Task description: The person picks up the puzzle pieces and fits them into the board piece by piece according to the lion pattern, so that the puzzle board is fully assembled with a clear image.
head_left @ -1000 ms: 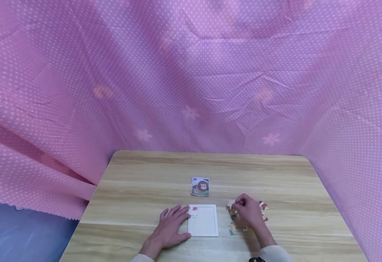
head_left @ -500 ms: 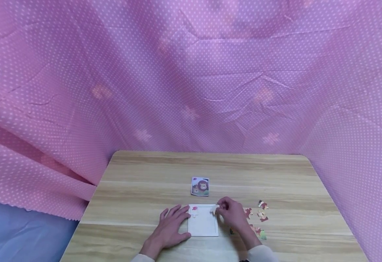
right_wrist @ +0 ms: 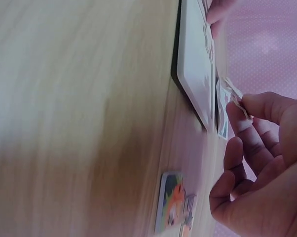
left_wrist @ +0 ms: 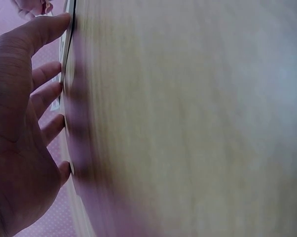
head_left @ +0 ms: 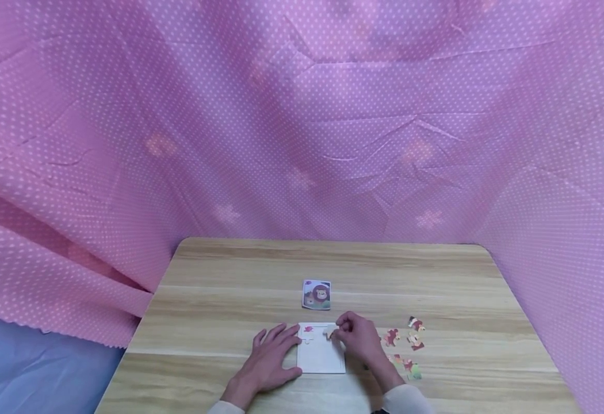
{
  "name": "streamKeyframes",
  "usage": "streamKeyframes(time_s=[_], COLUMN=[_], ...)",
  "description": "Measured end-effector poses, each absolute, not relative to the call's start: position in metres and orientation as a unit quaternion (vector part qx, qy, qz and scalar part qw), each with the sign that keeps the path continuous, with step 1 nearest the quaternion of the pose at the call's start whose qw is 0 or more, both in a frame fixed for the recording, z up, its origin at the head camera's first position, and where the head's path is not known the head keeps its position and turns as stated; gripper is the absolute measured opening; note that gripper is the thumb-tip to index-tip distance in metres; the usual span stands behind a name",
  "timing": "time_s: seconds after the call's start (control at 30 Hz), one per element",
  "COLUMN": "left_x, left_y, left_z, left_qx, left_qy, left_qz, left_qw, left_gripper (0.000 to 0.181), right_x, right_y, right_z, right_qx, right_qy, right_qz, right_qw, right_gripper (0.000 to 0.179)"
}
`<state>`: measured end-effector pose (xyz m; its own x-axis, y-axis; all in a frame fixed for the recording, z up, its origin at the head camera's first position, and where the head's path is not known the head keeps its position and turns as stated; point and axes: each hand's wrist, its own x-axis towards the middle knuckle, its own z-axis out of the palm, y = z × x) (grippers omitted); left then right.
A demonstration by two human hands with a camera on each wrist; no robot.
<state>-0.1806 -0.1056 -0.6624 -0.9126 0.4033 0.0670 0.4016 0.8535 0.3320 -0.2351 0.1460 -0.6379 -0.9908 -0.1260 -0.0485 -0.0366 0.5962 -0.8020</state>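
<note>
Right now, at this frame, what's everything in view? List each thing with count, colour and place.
Puzzle board: 1, white, on the table, between the hands
Fitted piece: 1, white with pink mark, board's far left corner
Held piece: 1, pale, pinched in the right hand at the board's far side
Loose pieces: several, partly hidden, brown, yellow and green, right of the board
Lion card: 1, multicoloured, beyond the board
Table: 1, light wood, beneath everything
Dotted cloth: pink-purple, around the table
Blue surface: 1, blue, lower left
Sleeves: 2, pale, at the wrists
Left hand: 1, at the board's left edge
Right hand: 1, at the board's right side
</note>
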Motion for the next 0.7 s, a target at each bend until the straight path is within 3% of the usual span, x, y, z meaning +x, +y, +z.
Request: streamKeyframes(time_s=[0.7], left_x=[-0.180], left_y=[-0.102], left_z=[-0.663], left_qx=[0.205], left_qy=[0.964], left_qz=[0.172], left_qw=[0.001], left_gripper=[0.061], right_x=[-0.238], right_y=[0.120], right_z=[-0.642], right_qx=[-0.062], right_qy=[0.905], right_qz=[-0.414], right_qw=[0.069], right_gripper=[0.016])
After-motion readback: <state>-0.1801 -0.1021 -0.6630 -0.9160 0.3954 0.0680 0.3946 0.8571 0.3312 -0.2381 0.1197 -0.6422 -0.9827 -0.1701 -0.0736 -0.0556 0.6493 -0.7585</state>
